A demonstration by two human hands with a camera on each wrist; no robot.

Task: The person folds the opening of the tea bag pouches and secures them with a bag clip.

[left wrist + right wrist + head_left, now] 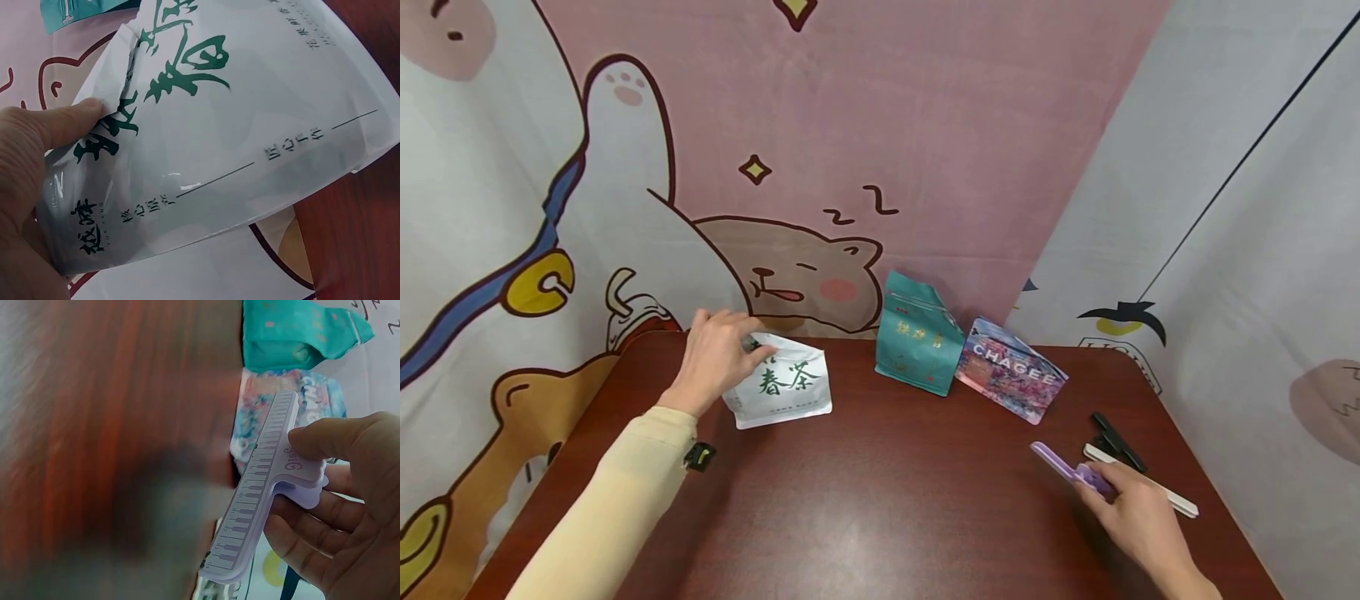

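My left hand (717,354) pinches the top edge of a white tea bag (793,392) with green characters, at the left rear of the table. In the left wrist view the thumb presses on the folded top of the tea bag (219,131); the other fingers are mostly hidden behind it. My right hand (1138,512) holds a lilac bag clip (1056,462) over the right side of the table. Up close in the right wrist view, the bag clip (253,494) shows a piano-key print along its bar, with its handle gripped between thumb and fingers.
A teal pouch (917,346) stands at the back, with a colourful CHAGEE pouch (1011,371) leaning beside it. Near the right hand lie a black clip (1118,442) and a white clip (1176,502). A printed cloth (955,150) hangs behind the brown table (865,500).
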